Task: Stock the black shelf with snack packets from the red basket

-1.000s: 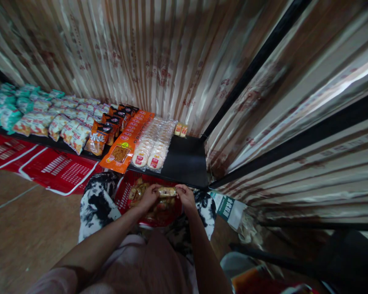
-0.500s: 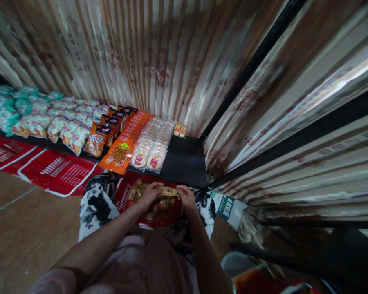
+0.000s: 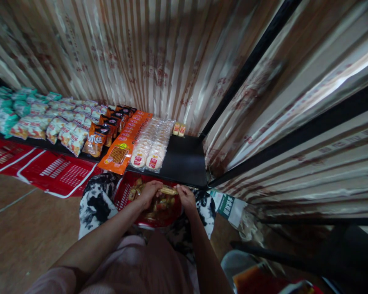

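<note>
The left hand [image 3: 150, 193] and the right hand [image 3: 186, 198] are grasping one small wrapped snack [image 3: 168, 190], each at one end. It is above the red basket [image 3: 122, 200], near the front edge of the black shelf [image 3: 185, 163]. Two yellow packets [image 3: 178, 129] stand at the shelf's back edge.

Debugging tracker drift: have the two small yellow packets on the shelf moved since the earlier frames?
No: against the black shelf, the yellow packets show no visible shift in any direction.
</note>
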Action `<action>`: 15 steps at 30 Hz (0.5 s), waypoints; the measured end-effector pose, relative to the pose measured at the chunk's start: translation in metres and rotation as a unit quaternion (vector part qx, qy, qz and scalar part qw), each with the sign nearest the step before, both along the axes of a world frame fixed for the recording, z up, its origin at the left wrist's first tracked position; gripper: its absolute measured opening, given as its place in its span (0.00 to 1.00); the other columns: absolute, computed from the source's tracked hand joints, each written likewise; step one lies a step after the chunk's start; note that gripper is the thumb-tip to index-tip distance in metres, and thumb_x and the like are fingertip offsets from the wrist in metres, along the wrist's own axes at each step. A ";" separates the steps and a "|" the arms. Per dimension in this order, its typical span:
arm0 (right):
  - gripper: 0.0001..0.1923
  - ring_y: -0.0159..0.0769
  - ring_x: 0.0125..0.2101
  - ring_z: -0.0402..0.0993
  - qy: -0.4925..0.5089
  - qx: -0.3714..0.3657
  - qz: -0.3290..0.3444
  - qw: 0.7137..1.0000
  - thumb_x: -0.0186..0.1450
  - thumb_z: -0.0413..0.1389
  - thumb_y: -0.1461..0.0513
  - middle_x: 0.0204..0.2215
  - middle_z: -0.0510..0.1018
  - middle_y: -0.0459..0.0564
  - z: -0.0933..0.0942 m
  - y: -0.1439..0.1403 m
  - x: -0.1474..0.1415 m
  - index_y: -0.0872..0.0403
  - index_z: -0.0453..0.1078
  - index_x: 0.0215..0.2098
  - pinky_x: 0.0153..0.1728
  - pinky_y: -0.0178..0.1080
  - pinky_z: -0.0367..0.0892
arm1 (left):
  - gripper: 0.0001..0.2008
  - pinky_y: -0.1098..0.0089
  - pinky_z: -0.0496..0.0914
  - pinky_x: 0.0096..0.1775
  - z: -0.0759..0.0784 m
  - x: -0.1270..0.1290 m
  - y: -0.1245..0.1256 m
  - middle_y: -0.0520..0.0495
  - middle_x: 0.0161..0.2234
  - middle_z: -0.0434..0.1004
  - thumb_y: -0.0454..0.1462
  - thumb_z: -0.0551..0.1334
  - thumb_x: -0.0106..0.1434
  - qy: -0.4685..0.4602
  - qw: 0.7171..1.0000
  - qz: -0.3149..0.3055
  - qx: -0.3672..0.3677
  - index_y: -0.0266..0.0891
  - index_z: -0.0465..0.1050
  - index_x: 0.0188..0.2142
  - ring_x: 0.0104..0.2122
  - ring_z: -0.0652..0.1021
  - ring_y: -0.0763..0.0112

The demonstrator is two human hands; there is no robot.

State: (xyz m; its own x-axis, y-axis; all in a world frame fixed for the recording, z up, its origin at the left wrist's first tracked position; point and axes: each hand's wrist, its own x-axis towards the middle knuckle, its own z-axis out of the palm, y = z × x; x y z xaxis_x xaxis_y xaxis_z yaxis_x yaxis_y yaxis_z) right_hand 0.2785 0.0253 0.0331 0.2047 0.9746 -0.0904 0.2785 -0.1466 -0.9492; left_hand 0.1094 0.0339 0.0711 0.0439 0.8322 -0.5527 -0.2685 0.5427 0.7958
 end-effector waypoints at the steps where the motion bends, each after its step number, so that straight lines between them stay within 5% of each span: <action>1: 0.28 0.41 0.35 0.72 -0.008 0.016 -0.005 1.000 0.53 0.53 0.39 0.31 0.77 0.53 0.002 0.000 0.000 0.53 0.78 0.27 0.40 0.42 0.67 | 0.04 0.78 0.56 0.20 0.001 0.000 0.000 0.56 0.17 0.68 0.29 0.58 0.53 -0.001 1.000 0.000 -0.003 0.35 0.71 0.26 0.15 0.64 0.81; 6: 0.26 0.43 0.41 0.72 0.026 0.054 0.019 0.998 0.53 0.55 0.40 0.36 0.78 0.54 0.012 -0.003 -0.002 0.52 0.78 0.28 0.45 0.44 0.67 | 0.05 0.79 0.57 0.19 0.009 0.000 0.001 0.55 0.16 0.68 0.29 0.57 0.54 -0.035 0.999 -0.006 -0.023 0.34 0.70 0.24 0.15 0.65 0.82; 15: 0.26 0.44 0.44 0.73 0.116 -0.010 0.097 0.989 0.54 0.58 0.43 0.42 0.78 0.53 0.024 -0.011 -0.003 0.52 0.76 0.40 0.48 0.44 0.66 | 0.08 0.81 0.64 0.20 0.014 0.000 0.003 0.52 0.17 0.70 0.28 0.56 0.56 -0.060 0.993 0.017 -0.100 0.33 0.69 0.22 0.15 0.69 0.82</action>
State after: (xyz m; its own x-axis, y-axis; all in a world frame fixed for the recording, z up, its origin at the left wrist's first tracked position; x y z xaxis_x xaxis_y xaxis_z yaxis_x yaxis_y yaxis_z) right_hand 0.2758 0.0143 0.0572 -0.0134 0.9910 -0.1332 0.0786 -0.1318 -0.9882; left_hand 0.1095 0.0366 0.0855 0.0936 0.7090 -0.6990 -0.3755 0.6753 0.6347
